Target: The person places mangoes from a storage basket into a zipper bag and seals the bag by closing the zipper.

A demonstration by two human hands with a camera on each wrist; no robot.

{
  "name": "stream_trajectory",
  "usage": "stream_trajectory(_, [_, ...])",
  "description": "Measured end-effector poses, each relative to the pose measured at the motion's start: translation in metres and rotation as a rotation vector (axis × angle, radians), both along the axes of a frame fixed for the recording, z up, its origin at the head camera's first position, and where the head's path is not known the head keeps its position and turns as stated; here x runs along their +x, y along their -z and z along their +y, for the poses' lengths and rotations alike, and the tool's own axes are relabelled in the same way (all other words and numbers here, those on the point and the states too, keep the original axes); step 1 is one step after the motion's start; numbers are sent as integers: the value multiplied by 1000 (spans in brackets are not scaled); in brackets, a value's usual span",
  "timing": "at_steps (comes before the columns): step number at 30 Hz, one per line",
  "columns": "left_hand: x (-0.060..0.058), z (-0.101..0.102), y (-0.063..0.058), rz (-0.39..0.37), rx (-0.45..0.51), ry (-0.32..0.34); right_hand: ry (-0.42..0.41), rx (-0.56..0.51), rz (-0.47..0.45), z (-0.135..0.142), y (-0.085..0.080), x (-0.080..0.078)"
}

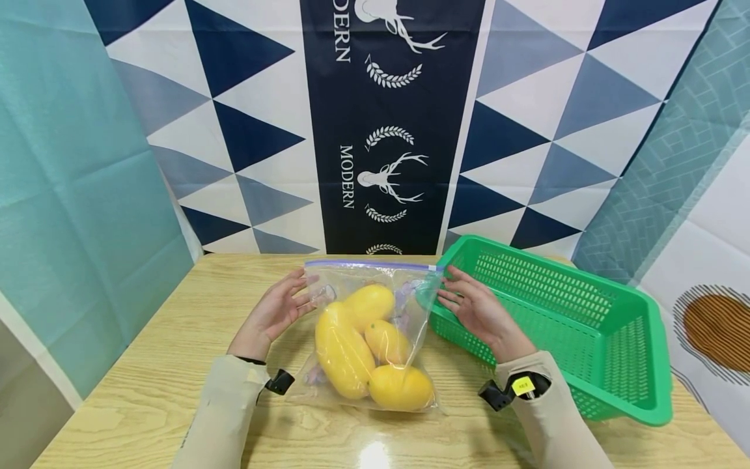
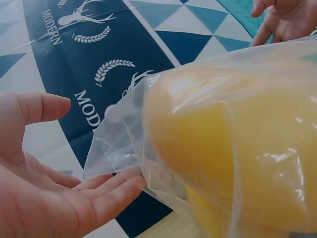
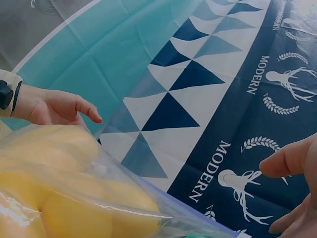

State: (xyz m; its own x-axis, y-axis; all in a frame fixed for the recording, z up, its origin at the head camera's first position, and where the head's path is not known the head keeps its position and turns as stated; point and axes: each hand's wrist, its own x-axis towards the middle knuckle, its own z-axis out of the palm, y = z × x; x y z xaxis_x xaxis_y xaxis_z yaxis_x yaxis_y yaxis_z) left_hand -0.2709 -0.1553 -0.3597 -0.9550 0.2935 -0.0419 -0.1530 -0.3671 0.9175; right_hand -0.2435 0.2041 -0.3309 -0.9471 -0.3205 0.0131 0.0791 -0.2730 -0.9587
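A clear zip bag [image 1: 417, 326] with a purple closure strip [image 1: 375, 264] lies on the table, its strip on the far side. Inside show several yellow fruits: a large, long mango-like one [image 1: 342, 352] at the left and smaller, lemon-like ones [image 1: 401, 389] beside it. My left hand [image 1: 280, 307] is at the bag's left side with loosely spread fingers; in the left wrist view its fingertips [image 2: 131, 184] are right at the plastic corner. By the upper right corner, my right hand [image 1: 477, 305] has its fingers extended, thumb apart from them in the right wrist view.
A green perforated plastic basket [image 1: 609, 352] stands on the right of the wooden table [image 1: 146, 404], close beside my right hand and forearm. Behind the table hangs a patterned cloth [image 1: 258, 130] with triangles and deer heads. A teal cloth [image 1: 88, 163] hangs at the left.
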Motion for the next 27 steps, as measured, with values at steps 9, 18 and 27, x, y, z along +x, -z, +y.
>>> stream_trajectory(9, [-1, 0, 3, -21, -38, -20, -6, 3, -11, 0, 0, 0])
stream_trajectory(18, [-1, 2, 3, -31, -111, -35, -19, 15, 5, -1, -2, 0])
stream_trajectory(27, [0, 0, -2, 24, -286, -23, -36, 52, 35, 1, -3, 1])
